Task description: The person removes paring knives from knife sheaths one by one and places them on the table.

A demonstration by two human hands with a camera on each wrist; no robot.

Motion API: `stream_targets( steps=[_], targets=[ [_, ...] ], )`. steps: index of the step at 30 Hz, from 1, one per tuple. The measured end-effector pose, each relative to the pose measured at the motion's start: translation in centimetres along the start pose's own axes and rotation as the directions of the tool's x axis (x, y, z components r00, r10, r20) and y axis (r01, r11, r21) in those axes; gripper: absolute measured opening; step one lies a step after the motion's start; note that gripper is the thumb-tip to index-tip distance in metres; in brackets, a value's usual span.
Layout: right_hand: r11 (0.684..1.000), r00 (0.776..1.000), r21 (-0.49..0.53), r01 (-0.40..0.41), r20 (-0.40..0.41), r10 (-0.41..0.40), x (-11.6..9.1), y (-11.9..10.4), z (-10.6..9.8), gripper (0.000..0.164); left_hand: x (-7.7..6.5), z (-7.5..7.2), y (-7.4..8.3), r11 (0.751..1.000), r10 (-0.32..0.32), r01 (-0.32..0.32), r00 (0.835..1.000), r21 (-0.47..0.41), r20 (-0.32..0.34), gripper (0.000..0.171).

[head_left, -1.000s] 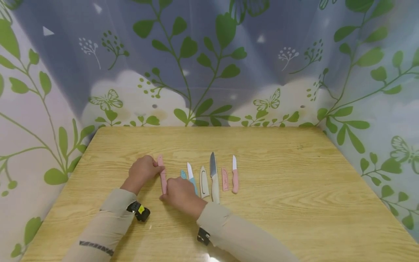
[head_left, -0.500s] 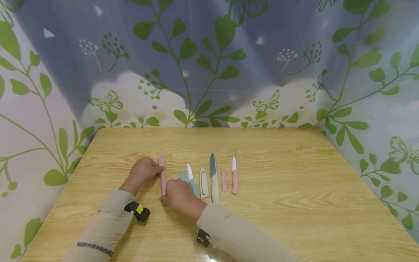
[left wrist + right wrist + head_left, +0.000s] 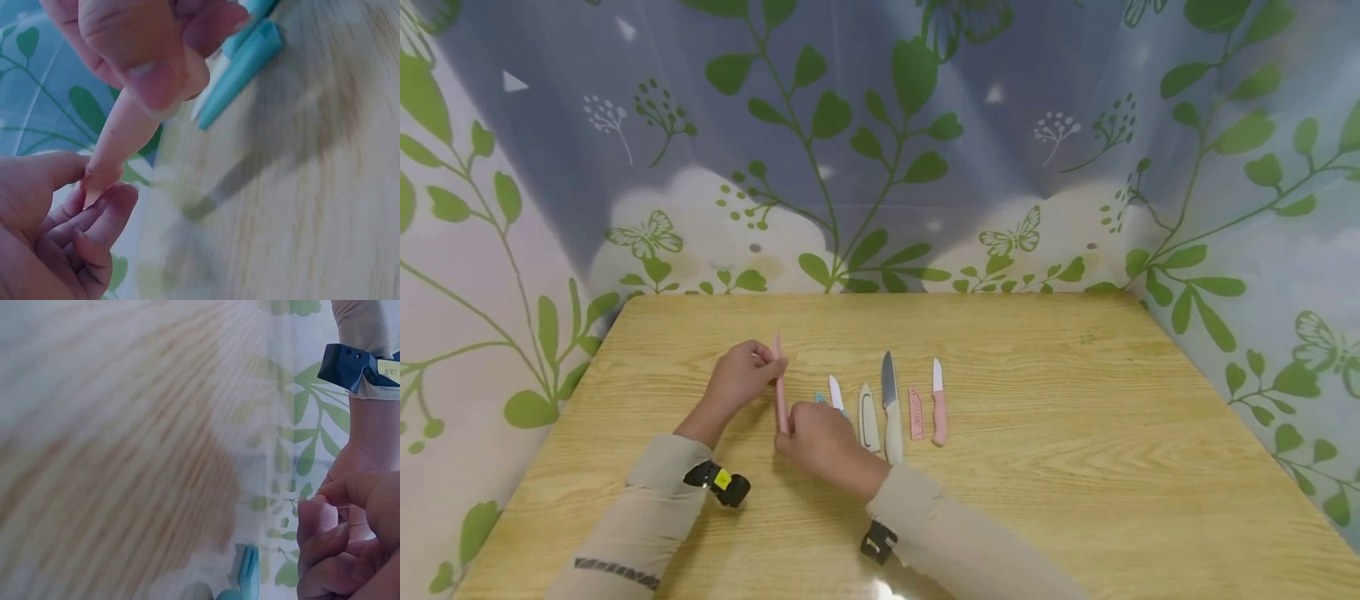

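Both hands hold a slim pink knife [image 3: 781, 406] above the table, its far end tipped up. No bare blade shows; its far part is pink too, apparently a sheath, mostly behind fingers. My left hand [image 3: 741, 379] pinches the far part between thumb and fingers. Around the near end of the handle, my right hand [image 3: 823, 437] is curled. In the left wrist view the smooth pink handle [image 3: 125, 128] runs from the right fingers down to the left fingertips. Close to the right hand lie a blue-handled knife [image 3: 837, 390] with a white blade and a blue sheath [image 3: 244, 72].
Further right on the wooden table [image 3: 1075, 467] lie a cream sheath [image 3: 868, 417], a cream-handled knife [image 3: 891, 417] with a grey blade, a pink sheath [image 3: 916, 412] and a small pink-handled knife [image 3: 939, 408]. Leaf-patterned cloth [image 3: 880, 208] hangs behind the table.
Both hands have shifted slightly away and to the right with the pink knife, turning it edge-on and raising its far end. The other knives and sheaths have stayed in place.
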State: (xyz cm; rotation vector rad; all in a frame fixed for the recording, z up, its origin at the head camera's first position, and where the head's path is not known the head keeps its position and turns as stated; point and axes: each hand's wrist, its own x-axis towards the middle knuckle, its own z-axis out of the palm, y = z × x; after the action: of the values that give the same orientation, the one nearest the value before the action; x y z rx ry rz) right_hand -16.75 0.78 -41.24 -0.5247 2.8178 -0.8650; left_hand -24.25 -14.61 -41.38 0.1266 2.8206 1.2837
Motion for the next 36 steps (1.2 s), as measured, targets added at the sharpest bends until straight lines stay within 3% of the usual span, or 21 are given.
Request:
stream_targets(
  steps=[4,9,13,23,31,36],
  targets=[
    [0.999,0.999,0.043,0.019,-0.029,-0.018,-0.4,0.5,-0.7,0.018,0.0,0.0,0.9,0.997,0.018,-0.02,1.0,-0.08,-0.023,0.04],
    [0.99,0.996,0.126,0.065,-0.065,-0.057,-0.9,1.4,-2.1,0.011,-0.2,-0.3,1.7,0.977,0.042,-0.055,0.997,-0.207,-0.065,0.08],
    [0.969,0.992,0.216,0.118,-0.076,-0.104,-1.4,2.4,-3.0,0.012,-0.4,-0.5,2.5,0.969,0.055,-0.07,0.996,-0.236,-0.069,0.093],
    [0.933,0.978,0.296,0.206,-0.093,-0.186,-2.1,4.7,-5.5,0.014,-0.6,-0.3,3.6,0.927,0.116,-0.144,0.988,-0.347,-0.103,0.082],
    [0.918,0.989,0.372,0.137,-0.106,-0.105,-2.4,6.2,-7.4,0.022,-1.2,-0.3,3.4,0.923,0.1,-0.132,0.989,-0.361,-0.106,0.067],
    [0.897,0.99,0.429,0.108,-0.13,-0.057,-2.2,6.9,-8.2,0.023,-1.4,-0.3,3.4,0.909,0.081,-0.107,0.993,-0.402,-0.083,0.052]
  ],
)
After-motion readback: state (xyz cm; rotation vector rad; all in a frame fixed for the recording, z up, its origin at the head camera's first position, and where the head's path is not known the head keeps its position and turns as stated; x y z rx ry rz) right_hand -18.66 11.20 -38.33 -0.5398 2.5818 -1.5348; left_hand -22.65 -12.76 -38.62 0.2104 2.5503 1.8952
